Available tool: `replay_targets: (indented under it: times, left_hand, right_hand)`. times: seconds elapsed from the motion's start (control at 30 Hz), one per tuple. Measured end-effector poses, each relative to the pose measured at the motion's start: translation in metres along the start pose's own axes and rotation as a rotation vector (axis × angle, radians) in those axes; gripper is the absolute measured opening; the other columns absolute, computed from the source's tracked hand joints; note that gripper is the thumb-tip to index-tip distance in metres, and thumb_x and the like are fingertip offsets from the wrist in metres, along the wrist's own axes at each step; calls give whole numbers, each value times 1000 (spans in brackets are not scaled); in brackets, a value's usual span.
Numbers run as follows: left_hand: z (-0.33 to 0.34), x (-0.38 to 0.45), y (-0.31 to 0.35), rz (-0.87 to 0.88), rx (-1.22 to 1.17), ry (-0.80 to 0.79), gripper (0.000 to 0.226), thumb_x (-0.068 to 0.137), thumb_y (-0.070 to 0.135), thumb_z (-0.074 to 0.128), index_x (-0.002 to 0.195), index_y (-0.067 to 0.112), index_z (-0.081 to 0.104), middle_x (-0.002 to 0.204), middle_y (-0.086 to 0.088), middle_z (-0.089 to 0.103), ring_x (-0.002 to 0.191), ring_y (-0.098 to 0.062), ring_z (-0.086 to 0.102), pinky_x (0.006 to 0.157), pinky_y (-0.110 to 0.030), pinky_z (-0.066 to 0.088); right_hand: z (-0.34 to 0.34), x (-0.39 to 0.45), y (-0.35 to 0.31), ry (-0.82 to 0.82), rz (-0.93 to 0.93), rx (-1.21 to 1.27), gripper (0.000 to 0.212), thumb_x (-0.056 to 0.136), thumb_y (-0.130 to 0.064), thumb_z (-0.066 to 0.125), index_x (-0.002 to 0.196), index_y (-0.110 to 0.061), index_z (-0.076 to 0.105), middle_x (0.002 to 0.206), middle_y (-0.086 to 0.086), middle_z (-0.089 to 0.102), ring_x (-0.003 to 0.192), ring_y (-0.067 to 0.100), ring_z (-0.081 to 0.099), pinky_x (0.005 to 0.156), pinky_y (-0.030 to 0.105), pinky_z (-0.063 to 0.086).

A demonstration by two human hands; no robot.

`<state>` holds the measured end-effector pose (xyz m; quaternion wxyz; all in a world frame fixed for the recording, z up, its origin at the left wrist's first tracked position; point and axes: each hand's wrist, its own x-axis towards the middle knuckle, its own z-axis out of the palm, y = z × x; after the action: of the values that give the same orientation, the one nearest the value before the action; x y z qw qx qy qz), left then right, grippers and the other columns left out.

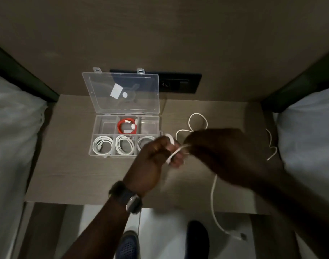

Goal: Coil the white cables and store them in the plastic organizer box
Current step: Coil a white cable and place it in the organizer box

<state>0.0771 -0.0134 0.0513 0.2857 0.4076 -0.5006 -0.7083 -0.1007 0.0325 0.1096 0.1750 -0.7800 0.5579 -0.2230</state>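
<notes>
A clear plastic organizer box (99, 154) lies open on the small table, its lid (120, 90) tipped back against the wall. Its front row holds three coiled white cables (103, 145); a red cable (127, 126) fills the middle back compartment. My left hand (152, 161) and my right hand (221, 152) meet just right of the box, both gripping a white cable (198, 121). That cable loops on the table behind my hands, and one end (214, 199) hangs over the front edge, plug near the floor. Another white cable (272, 148) lies at the table's right edge.
The wooden bedside table (76, 174) stands between two beds with white bedding (12, 128). A black socket panel (180, 83) is on the wall behind the box. My shoes (128, 245) show on the floor below the table's front edge.
</notes>
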Motion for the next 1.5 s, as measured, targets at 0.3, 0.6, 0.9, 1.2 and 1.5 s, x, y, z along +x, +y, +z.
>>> replay_targets:
  times: [0.3,0.6,0.9,1.2,1.5]
  left_hand:
    - [8,-16,20,-225,-1019,-109,17,84,21,40,80,12,54,63,4,39,53,-8,35,50,-22,30]
    - [-24,8,22,98,-401,312,22,99,9,37,98,-3,55,80,-11,53,70,-20,53,67,-27,48]
    - [23,-34,8,-120,-162,-70,26,81,20,41,71,4,59,54,-4,46,47,-16,38,49,-29,31]
    - [-2,-25,31,-96,-908,31,32,100,20,29,81,14,54,65,4,43,56,-9,42,54,-21,38]
    - [1,-30,8,51,-307,226,24,95,22,50,89,5,66,88,-14,74,91,-31,70,85,-39,56]
  right_hand:
    - [75,7,41,69,388,552,24,94,-35,60,78,-23,72,67,-2,66,66,15,62,70,37,52]
    - [77,-69,-31,-269,349,635,26,99,-49,42,98,-28,58,69,-11,56,61,2,53,60,21,43]
    - [-1,-2,20,190,147,116,9,93,-32,64,97,-27,71,91,-10,71,79,10,67,68,34,53]
    - [86,-22,-14,-81,401,540,24,96,-32,43,80,-26,59,65,-8,61,61,7,57,64,33,48]
    - [44,-36,-41,21,165,141,17,92,-28,61,107,-26,68,94,-18,58,79,-4,59,69,18,50]
